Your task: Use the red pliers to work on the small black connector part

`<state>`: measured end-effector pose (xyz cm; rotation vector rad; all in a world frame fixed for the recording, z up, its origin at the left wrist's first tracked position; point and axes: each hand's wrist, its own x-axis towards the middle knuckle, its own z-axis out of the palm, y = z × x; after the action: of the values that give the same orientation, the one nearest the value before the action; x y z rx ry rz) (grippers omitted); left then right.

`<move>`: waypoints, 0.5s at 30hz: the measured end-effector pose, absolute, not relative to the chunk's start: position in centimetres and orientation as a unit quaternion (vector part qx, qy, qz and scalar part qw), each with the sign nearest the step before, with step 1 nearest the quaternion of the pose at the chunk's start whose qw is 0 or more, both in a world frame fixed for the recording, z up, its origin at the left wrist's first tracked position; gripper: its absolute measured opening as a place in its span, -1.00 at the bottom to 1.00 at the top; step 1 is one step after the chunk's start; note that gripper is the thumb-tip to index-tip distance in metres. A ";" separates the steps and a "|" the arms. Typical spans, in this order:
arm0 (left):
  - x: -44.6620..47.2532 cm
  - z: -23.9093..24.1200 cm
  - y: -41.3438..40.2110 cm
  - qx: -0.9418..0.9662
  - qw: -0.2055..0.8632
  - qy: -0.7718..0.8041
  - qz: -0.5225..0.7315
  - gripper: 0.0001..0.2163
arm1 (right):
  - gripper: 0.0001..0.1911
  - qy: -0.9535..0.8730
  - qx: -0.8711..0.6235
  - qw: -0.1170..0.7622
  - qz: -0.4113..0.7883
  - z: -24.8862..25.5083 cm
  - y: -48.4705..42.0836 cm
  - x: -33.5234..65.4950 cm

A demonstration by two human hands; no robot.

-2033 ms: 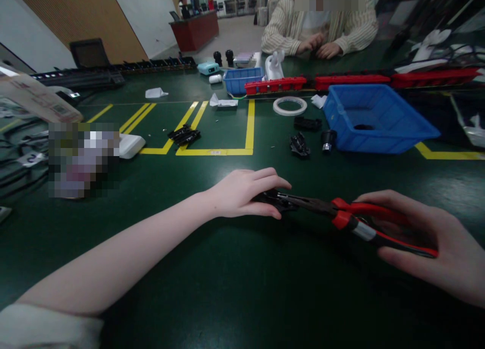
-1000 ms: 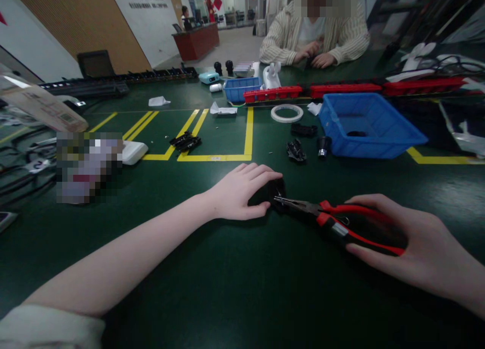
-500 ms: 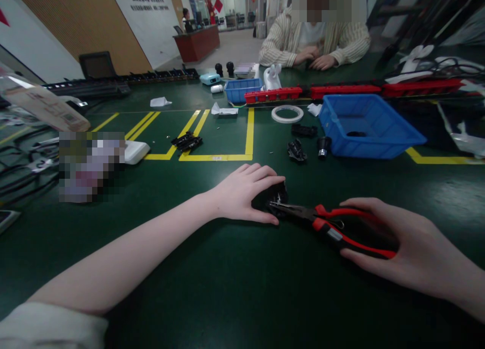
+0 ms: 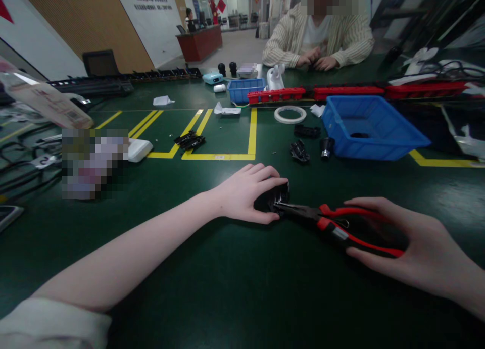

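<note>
My left hand (image 4: 252, 193) is closed around a small black part (image 4: 271, 198) on the dark green table, pressing it down with fingers over its far side and thumb at the near side. In my right hand (image 4: 420, 238) are red-and-black needle-nose pliers (image 4: 337, 225), with the fingers wrapped around the spread handles. The tips of the pliers reach the right side of the black part, by some small shiny metal pieces. Much of the part lies hidden under my left hand, and I cannot tell whether the tips grip anything.
Beyond my hands lie loose black parts (image 4: 299, 151), a black cylinder with a silver band (image 4: 326, 148), a roll of white tape (image 4: 290, 114) and a blue bin (image 4: 373, 137). Red strips (image 4: 348, 90) line the back. A person in a striped shirt (image 4: 282, 46) sits opposite.
The whole view has shifted slightly, so most things appear a little farther right. Both hands keep their holds, and the plier tips stay at the black part.
</note>
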<state>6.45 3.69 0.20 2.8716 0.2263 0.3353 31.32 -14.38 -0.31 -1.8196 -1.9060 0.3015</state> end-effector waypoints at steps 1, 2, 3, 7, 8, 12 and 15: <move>6.5 0.2 3.7 0.983 0.119 0.078 0.116 -0.37 | -0.43 -0.701 -0.663 0.242 0.105 -0.3 -14.4 31.4; 6.5 0.2 3.7 0.983 0.118 0.079 0.117 -0.37 | -0.43 -0.706 -0.659 0.240 0.096 -0.3 -14.4 31.4; 6.5 0.1 3.7 0.983 0.118 0.079 0.117 -0.37 | -0.44 -0.715 -0.653 0.237 0.084 -0.3 -14.4 31.6; 6.5 0.1 3.7 0.984 0.117 0.078 0.113 -0.36 | -0.42 -0.768 -0.607 0.204 0.001 -0.2 -14.2 32.1; 6.5 0.1 3.7 0.984 0.117 0.078 0.113 -0.36 | -0.41 -0.779 -0.596 0.197 -0.020 -0.2 -14.1 32.2; 6.5 0.2 3.7 0.983 0.117 0.080 0.115 -0.36 | -0.41 -0.793 -0.572 0.199 -0.070 0.1 -14.0 32.1; 6.5 0.3 3.7 0.984 0.116 0.080 0.111 -0.36 | -0.42 -0.800 -0.559 0.200 -0.083 0.4 -14.1 31.8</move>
<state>6.49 3.72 0.29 2.8803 0.2345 0.3263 31.81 -14.08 0.39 -1.5637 -2.2374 -0.2323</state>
